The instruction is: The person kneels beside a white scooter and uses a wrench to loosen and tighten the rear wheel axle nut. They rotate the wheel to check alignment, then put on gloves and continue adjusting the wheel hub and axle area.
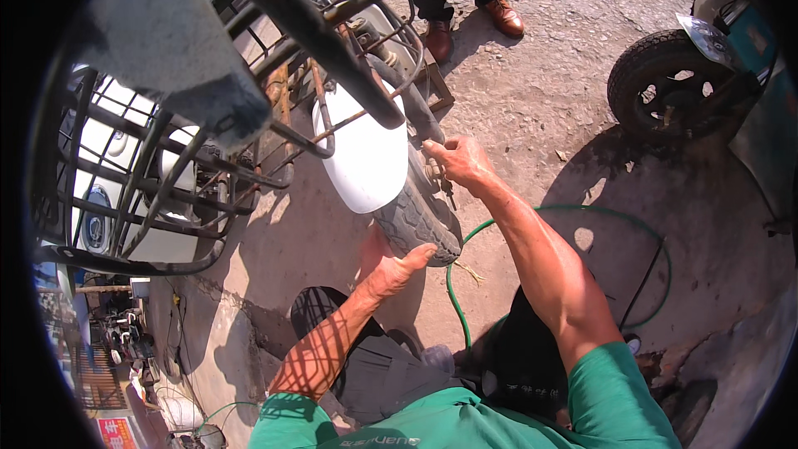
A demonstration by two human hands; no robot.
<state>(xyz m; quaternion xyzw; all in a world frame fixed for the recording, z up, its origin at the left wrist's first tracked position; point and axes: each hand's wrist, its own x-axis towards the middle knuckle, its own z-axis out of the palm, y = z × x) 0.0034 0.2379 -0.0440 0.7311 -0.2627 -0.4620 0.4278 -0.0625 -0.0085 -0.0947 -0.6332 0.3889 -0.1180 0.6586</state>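
Note:
A scooter's rear tyre (416,216) stands in front of me under a white mudguard (366,158) and a dark metal rack (316,41). My left hand (392,266) presses flat against the lower tread of the tyre, fingers spread. My right hand (457,158) reaches to the wheel's hub side, fingers curled around a small part near the axle; what it grips is too small to tell. A green hose (453,291) loops on the ground just beside the tyre and runs under my right forearm.
Another person's legs in brown shoes (503,17) stand beyond the scooter. A second vehicle's black wheel (665,87) sits at the upper right. Rough concrete ground (540,100) lies around. A wire basket frame (150,191) fills the left.

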